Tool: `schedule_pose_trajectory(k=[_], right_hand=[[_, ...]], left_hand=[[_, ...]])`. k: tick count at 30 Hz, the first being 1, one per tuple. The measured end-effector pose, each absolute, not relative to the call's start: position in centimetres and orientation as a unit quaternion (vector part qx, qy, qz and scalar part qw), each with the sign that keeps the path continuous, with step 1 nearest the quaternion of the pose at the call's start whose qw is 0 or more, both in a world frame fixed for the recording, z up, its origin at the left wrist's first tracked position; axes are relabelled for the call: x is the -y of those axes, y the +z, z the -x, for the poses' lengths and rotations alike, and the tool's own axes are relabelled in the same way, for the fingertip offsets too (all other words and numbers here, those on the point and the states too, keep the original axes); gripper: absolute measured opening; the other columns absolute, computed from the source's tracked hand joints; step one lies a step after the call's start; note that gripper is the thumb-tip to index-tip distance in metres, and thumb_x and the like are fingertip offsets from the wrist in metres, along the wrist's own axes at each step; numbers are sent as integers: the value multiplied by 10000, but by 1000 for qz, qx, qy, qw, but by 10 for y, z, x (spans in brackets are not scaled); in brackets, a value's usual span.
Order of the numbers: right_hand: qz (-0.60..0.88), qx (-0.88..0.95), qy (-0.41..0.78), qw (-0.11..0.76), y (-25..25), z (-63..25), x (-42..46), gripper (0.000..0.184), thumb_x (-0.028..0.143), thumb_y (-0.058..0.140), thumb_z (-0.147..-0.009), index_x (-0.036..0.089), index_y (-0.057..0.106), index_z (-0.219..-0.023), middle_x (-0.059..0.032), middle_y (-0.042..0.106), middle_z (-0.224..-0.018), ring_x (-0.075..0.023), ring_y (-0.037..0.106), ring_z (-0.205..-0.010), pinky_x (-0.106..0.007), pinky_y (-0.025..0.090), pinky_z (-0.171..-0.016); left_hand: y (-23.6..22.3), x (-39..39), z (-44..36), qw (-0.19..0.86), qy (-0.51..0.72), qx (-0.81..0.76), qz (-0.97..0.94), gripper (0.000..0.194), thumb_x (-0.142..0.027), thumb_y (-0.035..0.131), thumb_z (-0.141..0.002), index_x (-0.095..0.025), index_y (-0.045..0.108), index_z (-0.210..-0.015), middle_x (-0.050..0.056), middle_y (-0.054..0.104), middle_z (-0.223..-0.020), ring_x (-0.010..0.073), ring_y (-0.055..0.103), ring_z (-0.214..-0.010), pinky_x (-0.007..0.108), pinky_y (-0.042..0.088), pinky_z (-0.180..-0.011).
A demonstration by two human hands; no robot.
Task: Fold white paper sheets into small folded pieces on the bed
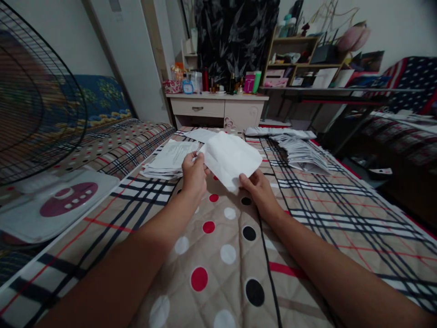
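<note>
A white piece of paper (232, 157), perhaps folded, is held tilted above the quilted bedspread (218, 237). My left hand (195, 175) pinches its left corner between thumb and fingers. At the near right edge, my right hand (257, 189) grips it with the thumb on top and the fingers underneath. Left of the paper lies a stack of printed sheets (172, 157), close to my left hand. Another pale sheet (200, 134) lies partly behind the held paper. Farther right, a fanned pile of folded white papers (302, 155) rests on the bedspread.
A large fan (37, 91) stands at the left, above a white and purple fan base (68, 200). A long white bundle (280, 132) lies at the far end of the bed. Beyond it stand a cabinet (198, 108) with bottles and a shelved desk (307, 89).
</note>
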State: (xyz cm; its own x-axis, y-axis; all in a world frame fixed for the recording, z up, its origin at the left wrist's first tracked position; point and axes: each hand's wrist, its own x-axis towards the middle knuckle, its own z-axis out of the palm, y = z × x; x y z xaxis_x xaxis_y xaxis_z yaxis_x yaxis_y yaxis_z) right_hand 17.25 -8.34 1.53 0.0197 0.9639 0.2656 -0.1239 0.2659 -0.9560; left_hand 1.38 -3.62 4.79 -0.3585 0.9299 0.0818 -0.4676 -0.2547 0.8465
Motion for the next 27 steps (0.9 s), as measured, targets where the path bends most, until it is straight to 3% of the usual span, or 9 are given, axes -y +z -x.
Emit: schedule_pose_trajectory(k=[5,9,12,16,20,27], right_hand=[[427,460,466,623,11,-179,79,515,399,753,-718,191,607,-1166,-106,699,-1191,-259,679,-983,-383,568,-813],[417,448,468,637,11,-180,79,452,259,731,-682,193,627,-1117,-90,707,-1187,-247,685,-995,-387,554,-866],[415,471,478,615,12,-179,81,400,240,714,-679,193,654,-1071,-76,730,-1131,-241,695,-945,-384,557,-831],[414,497,503,574,12,-178,84,293,242,750,-646,195,713,-933,-43,763,-964,-227,693,-862,-362,543,-796],[401,501,491,589,16,-179,87,276,303,771,-667,219,734,-928,-31,755,-965,-218,674,-860,-360,534,-788],[412,587,205,667,26,-187,84,95,211,670,-746,249,756,-762,-41,696,-1064,-246,590,-1099,-425,442,-995]], left_hand=[[44,46,-18,528,695,-387,-297,158,-214,617,-767,-198,499,-871,-4,676,-794,135,673,-677,246,535,-641],[41,37,-4,531,650,-445,-311,275,-440,591,-801,-198,554,-926,39,707,-895,216,700,-814,318,557,-677],[40,28,12,573,578,-456,-359,396,-524,657,-736,-178,612,-924,75,721,-868,270,707,-823,364,565,-671],[37,24,32,589,547,-416,-427,437,-349,812,-598,-162,682,-971,59,731,-881,221,686,-794,330,549,-712],[38,24,41,583,541,-389,-464,522,-191,838,-516,-189,694,-1018,24,724,-903,154,656,-774,266,518,-697],[50,27,30,426,631,-355,-543,131,-147,729,-511,-171,612,-563,-28,591,-611,116,565,-640,257,482,-690]])
